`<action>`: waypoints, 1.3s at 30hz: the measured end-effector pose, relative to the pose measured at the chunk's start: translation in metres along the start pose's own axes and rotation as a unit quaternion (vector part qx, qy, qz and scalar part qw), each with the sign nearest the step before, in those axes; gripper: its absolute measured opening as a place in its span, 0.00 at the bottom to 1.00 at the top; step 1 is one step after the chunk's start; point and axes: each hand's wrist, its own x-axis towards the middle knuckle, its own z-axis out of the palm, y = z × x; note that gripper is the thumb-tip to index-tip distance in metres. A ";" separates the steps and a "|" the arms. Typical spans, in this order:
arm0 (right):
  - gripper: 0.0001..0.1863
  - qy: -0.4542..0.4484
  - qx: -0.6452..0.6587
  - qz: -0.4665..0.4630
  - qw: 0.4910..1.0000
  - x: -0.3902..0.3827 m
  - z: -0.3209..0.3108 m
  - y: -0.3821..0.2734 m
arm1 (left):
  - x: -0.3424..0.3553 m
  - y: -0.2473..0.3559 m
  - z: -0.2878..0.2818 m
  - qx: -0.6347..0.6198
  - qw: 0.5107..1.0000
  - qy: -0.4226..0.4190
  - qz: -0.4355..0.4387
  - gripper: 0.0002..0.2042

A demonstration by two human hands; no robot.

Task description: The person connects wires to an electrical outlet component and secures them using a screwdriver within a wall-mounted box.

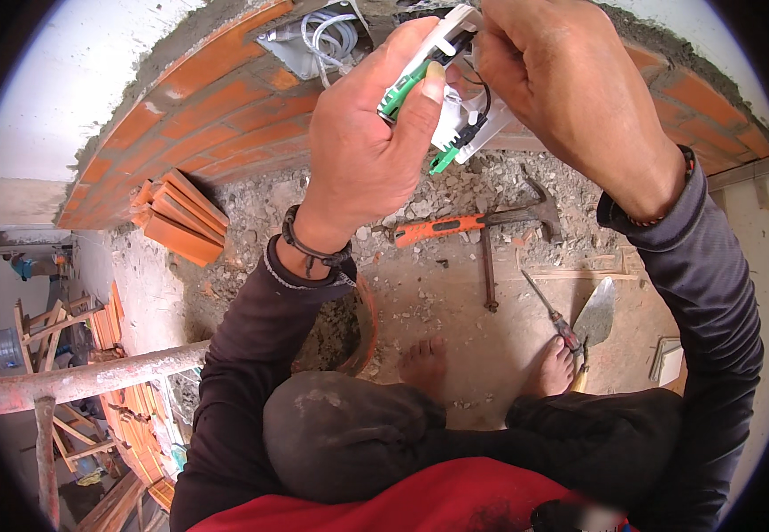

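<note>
A white electrical fitting with green parts [405, 87] is held up against the brick wall's top, at the upper middle. My left hand [362, 133] is closed around it, the thumb pressing on its front. A short black wire [485, 106] curves across the fitting's right side. My right hand [570, 89] is bent over that side with fingers pinched together; what sits between the fingertips is hidden. Just left of the fitting, a coiled white cable [331, 37] pokes out of a metal wall box [285, 55].
An orange-handled hammer [442, 228] rests over a rusty metal bar [490, 279] on rubble. By my right foot lie a screwdriver [562, 326] and a trowel [597, 310]. Stacked bricks [180, 217], a bucket [369, 310] and a metal pole [101, 381] are at left.
</note>
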 end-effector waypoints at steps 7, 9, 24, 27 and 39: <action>0.06 -0.003 0.001 -0.003 1.000 0.000 0.001 -0.001 | 0.001 0.012 -0.005 0.004 0.990 -0.036 -0.137 0.22; 0.06 -0.004 0.003 -0.002 1.000 0.000 0.001 0.000 | -0.002 0.005 0.000 0.005 0.996 0.009 -0.092 0.20; 0.04 -0.004 0.003 -0.019 1.000 -0.002 -0.004 0.005 | -0.002 -0.005 -0.007 -0.190 0.966 -0.107 -0.137 0.30; 0.04 0.002 -0.007 -0.057 0.998 -0.004 -0.004 0.003 | 0.005 0.004 -0.010 -0.173 0.963 -0.098 -0.182 0.30; 0.03 -0.003 -0.024 -0.130 0.991 0.002 0.003 -0.004 | -0.002 -0.011 -0.008 -0.122 0.979 -0.127 -0.101 0.24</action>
